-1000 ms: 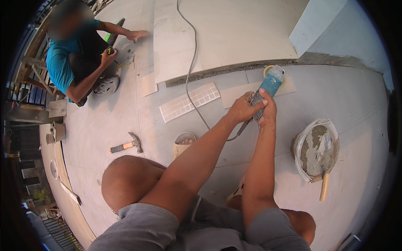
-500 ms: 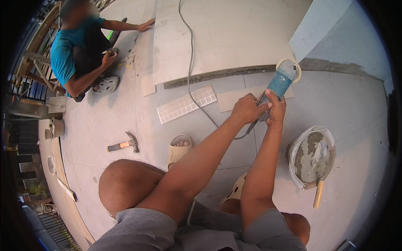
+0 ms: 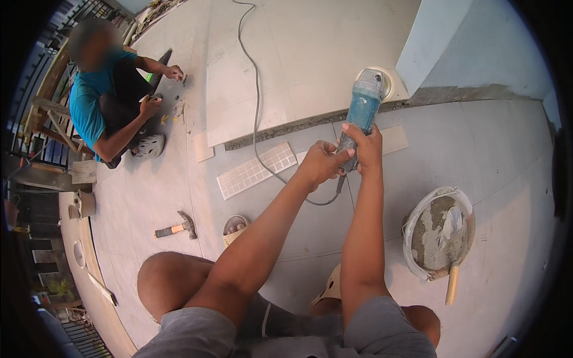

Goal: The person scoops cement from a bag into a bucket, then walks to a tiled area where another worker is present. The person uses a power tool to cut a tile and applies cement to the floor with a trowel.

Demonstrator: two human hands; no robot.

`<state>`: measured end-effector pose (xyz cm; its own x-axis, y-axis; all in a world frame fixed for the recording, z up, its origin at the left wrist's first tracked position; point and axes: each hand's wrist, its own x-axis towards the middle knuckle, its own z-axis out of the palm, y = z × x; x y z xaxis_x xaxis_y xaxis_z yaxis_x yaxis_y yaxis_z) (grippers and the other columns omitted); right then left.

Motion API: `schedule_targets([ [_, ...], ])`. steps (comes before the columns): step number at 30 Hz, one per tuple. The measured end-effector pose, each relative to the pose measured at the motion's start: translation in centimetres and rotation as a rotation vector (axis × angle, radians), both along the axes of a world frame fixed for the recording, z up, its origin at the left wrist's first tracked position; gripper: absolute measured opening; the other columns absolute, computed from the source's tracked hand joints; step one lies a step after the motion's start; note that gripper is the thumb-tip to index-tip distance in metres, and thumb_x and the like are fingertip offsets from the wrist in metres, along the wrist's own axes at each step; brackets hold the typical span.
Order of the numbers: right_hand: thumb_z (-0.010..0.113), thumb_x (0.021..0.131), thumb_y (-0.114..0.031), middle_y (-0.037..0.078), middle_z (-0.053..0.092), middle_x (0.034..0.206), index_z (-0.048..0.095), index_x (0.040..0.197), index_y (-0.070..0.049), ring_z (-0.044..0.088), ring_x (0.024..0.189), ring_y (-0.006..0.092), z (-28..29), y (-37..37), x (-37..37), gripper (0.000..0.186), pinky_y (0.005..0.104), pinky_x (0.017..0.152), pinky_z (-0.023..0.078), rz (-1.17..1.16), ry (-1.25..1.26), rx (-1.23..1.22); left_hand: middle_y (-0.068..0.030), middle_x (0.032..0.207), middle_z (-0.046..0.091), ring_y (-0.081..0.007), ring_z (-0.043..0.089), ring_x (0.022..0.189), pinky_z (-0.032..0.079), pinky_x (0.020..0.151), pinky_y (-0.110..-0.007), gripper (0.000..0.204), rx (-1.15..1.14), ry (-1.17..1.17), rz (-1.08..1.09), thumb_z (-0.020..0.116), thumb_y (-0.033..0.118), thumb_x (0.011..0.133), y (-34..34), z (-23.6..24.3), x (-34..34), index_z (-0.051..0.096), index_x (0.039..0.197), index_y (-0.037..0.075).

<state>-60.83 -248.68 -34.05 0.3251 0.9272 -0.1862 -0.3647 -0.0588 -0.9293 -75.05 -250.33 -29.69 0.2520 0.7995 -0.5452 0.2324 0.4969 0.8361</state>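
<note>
A teal angle grinder [image 3: 362, 106] with a grey metal head and a pale round disc [image 3: 387, 85] is held in both my hands over the edge of a raised tiled step [image 3: 322, 65]. My left hand [image 3: 324, 162] closes on the rear of its body, near the cord. Higher up, my right hand [image 3: 365, 146] wraps the body with the thumb on top. A grey cord [image 3: 256, 107] runs from its rear end across the step. Below the grinder lie a cut tile strip [image 3: 394, 139] and a tile piece with a grid-patterned face [image 3: 256, 170].
A bucket of wet mortar [image 3: 412, 262] with a trowel [image 3: 453, 280] stands at my right. A hammer [image 3: 179, 227] lies left of my sandalled foot [image 3: 234, 228]. At far left another person [image 3: 98, 113] in a teal shirt squats. A pale blue pillar [image 3: 441, 48] rises beyond the step.
My hands and the grinder have shifted left in view, to the step's edge beside the pillar. The other person's outstretched hand has drawn back from the step tile.
</note>
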Motion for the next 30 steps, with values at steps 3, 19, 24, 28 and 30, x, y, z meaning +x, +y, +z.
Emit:
schedule_targets([
  [3,0.079,0.076,-0.015,0.008,0.063,0.081,0.058,0.101,-0.001,0.065,0.062,0.018,0.8,0.3,0.6,0.035,0.031,0.055,0.055,-0.023,0.015,0.006,-0.0214,0.1,0.064,-0.0254,0.068,0.085,0.054,0.071,-0.033,0.073,0.434,0.136,-0.343,0.084,0.029,0.076,0.4,-1.6,-0.3,0.046,0.122,-0.014],
  [19,0.074,0.077,-0.017,0.008,0.063,0.093,0.058,0.108,0.0,0.061,0.082,0.0169,1.7,8.7,-1.0,0.039,0.0317,0.075,0.049,0.12,-0.095,-0.038,-0.0226,0.12,0.056,-0.0294,0.067,0.091,0.053,0.081,-0.038,0.064,0.597,0.438,0.069,0.071,0.041,0.085,15.4,0.2,-12.0,0.055,0.123,-0.008],
  [24,0.072,0.078,-0.02,0.014,0.063,0.098,0.055,0.117,0.0,0.063,0.09,0.0242,3.9,14.9,-5.6,0.047,0.0351,0.081,0.05,0.262,-0.59,-0.114,-0.0258,0.134,0.049,-0.0374,0.05,0.122,0.041,0.103,-0.043,0.068,0.599,1.099,0.27,0.061,0.044,0.09,23.2,-5.5,-22.1,0.048,0.133,-0.007],
  [28,0.073,0.079,-0.026,0.022,0.058,0.114,0.042,0.136,-0.001,0.063,0.102,0.0338,3.1,22.8,-9.1,0.07,0.0403,0.087,0.052,0.217,-1.219,-0.257,-0.0273,0.151,0.031,-0.0388,0.024,0.143,0.02,0.118,-0.044,0.076,0.578,1.243,0.272,0.048,0.051,0.094,25.3,-9.9,-24.3,0.037,0.143,-0.005],
  [30,0.074,0.08,-0.029,0.025,0.054,0.121,0.033,0.143,-0.001,0.061,0.106,0.0368,2.9,26.8,-10.5,0.081,0.0429,0.089,0.052,0.22,-1.452,-0.322,-0.0251,0.158,0.019,-0.0368,0.008,0.149,0.003,0.122,-0.044,0.081,0.525,1.199,0.281,0.039,0.054,0.095,25.5,-10.5,-23.7,0.026,0.15,-0.004],
])
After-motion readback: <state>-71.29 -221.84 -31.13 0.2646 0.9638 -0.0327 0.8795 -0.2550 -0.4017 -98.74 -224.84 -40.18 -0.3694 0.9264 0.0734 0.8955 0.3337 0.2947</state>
